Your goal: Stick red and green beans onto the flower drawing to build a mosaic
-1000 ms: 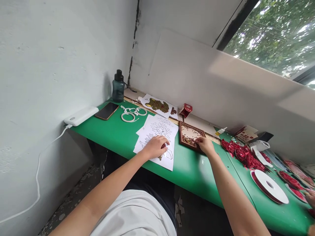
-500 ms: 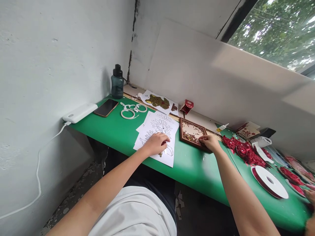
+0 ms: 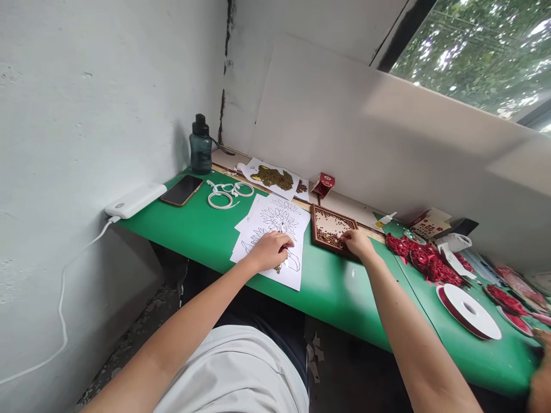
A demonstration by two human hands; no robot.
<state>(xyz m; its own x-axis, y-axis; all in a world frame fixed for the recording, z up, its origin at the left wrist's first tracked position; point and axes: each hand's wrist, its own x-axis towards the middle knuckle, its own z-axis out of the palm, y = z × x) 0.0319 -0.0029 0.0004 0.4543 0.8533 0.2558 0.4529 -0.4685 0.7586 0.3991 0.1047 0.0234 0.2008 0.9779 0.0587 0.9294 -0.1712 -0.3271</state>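
Observation:
My left hand [image 3: 271, 250] rests on a sheet of white paper [image 3: 297, 232] printed with flower line drawings. Its fingers are curled, and small dark red beads [image 3: 283, 248] show between thumb and fingers. A few gold-brown beads [image 3: 278, 268] lie on the sheet just below that hand. My right hand [image 3: 358, 243] reaches over the near right corner of a brown-framed tray [image 3: 315, 226]. Thumb and fingertips are pinched together among the loose red and gold beads [image 3: 330, 237]; whatever sits between them is too small to make out.
Behind the papers lies a bead-covered picture [image 3: 272, 178], with a small red box [image 3: 323, 184] beside it. Coiled white cables [image 3: 220, 199], a phone [image 3: 182, 190] and a bottle [image 3: 201, 146] stand left. Red ribbon flowers [image 3: 424, 261], a ribbon spool [image 3: 470, 311] and another person's hand [image 3: 543, 344] are right.
My right hand has shifted slightly left, further over the beads in the tray. My left hand keeps its place on the paper. The whole view has moved a little.

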